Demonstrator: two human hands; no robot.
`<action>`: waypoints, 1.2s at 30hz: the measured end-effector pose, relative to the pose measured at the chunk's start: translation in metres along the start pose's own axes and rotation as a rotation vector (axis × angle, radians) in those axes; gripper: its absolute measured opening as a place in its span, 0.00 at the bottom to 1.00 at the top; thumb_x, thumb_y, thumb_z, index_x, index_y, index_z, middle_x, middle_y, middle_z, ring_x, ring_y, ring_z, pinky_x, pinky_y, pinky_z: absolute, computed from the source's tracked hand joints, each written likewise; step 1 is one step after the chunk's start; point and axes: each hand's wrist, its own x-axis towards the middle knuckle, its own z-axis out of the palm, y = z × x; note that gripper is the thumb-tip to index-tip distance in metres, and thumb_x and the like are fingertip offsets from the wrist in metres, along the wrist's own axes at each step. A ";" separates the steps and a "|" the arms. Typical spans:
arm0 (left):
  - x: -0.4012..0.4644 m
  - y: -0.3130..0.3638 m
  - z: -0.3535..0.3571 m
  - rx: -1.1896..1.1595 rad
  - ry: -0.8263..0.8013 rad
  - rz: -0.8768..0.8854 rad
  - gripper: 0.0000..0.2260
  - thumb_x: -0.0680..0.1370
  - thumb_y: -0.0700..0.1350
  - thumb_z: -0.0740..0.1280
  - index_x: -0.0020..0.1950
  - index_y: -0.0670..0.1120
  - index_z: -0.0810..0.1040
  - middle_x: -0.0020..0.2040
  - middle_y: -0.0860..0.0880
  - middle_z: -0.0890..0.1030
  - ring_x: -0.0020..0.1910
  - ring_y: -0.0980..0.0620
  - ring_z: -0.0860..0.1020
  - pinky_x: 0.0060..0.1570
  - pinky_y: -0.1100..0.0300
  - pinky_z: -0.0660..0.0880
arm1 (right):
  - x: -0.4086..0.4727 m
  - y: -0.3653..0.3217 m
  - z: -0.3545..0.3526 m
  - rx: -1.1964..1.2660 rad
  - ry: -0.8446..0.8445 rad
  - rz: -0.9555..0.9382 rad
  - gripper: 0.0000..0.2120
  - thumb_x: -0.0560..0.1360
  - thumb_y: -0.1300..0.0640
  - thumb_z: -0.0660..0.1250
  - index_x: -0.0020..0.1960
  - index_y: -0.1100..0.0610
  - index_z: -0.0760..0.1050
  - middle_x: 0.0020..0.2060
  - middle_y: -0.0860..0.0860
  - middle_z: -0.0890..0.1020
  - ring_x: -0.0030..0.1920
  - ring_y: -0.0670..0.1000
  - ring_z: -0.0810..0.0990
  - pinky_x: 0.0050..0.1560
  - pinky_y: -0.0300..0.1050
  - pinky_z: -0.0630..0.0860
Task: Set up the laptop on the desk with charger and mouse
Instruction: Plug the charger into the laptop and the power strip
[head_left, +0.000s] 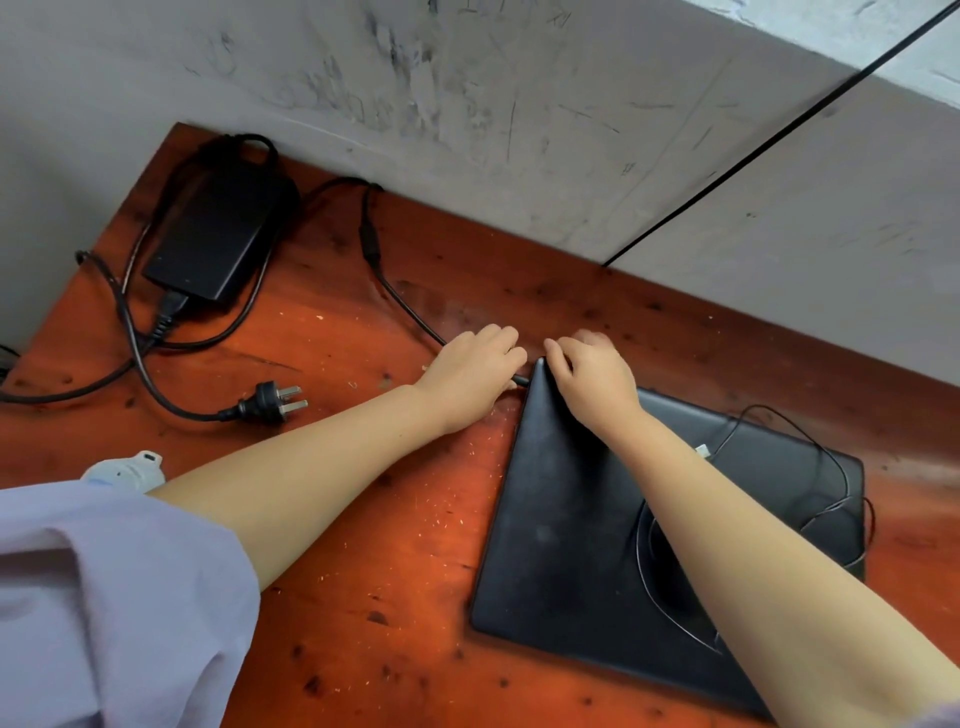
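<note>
both hands meet at the far corner of a closed laptop on a reddish wooden bench.

the left hand (475, 364) curls its fingers around the end of the charger cable (410, 306), right beside the corner of the laptop (571, 519); the plug tip itself is hidden under the hand. the right hand (592, 379) rests on that same corner, fingers bent over its edge. the laptop lies flat, lid down, at the right of the bench (363, 519), with a thin black wire (831, 462) looped on its lid. the charger cable runs back to the black power brick (213, 244) in the far left corner by the wall (519, 104). the mains plug (272, 402) lies loose on the bench, near the brick. a lilac sleeve (104, 597) fills the near left.
</note>
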 end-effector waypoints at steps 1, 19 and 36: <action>0.000 0.000 0.001 0.002 -0.012 -0.011 0.08 0.77 0.44 0.63 0.52 0.41 0.73 0.54 0.42 0.74 0.54 0.42 0.71 0.47 0.49 0.69 | -0.001 0.001 -0.003 0.058 0.025 -0.006 0.17 0.78 0.54 0.59 0.37 0.63 0.76 0.37 0.55 0.73 0.43 0.55 0.72 0.37 0.44 0.63; -0.169 -0.030 -0.023 -0.147 0.125 -0.510 0.10 0.77 0.44 0.60 0.53 0.42 0.77 0.53 0.44 0.77 0.55 0.42 0.72 0.52 0.50 0.67 | -0.035 -0.186 0.011 0.108 -0.180 -0.400 0.11 0.76 0.63 0.58 0.54 0.62 0.76 0.48 0.61 0.76 0.49 0.62 0.76 0.48 0.55 0.74; -0.337 -0.067 0.014 -0.060 0.326 -1.214 0.32 0.70 0.63 0.67 0.67 0.45 0.68 0.59 0.45 0.74 0.55 0.43 0.71 0.52 0.49 0.68 | -0.026 -0.305 0.060 -0.301 -0.397 -0.525 0.07 0.75 0.67 0.58 0.52 0.60 0.70 0.53 0.62 0.68 0.42 0.63 0.76 0.39 0.52 0.73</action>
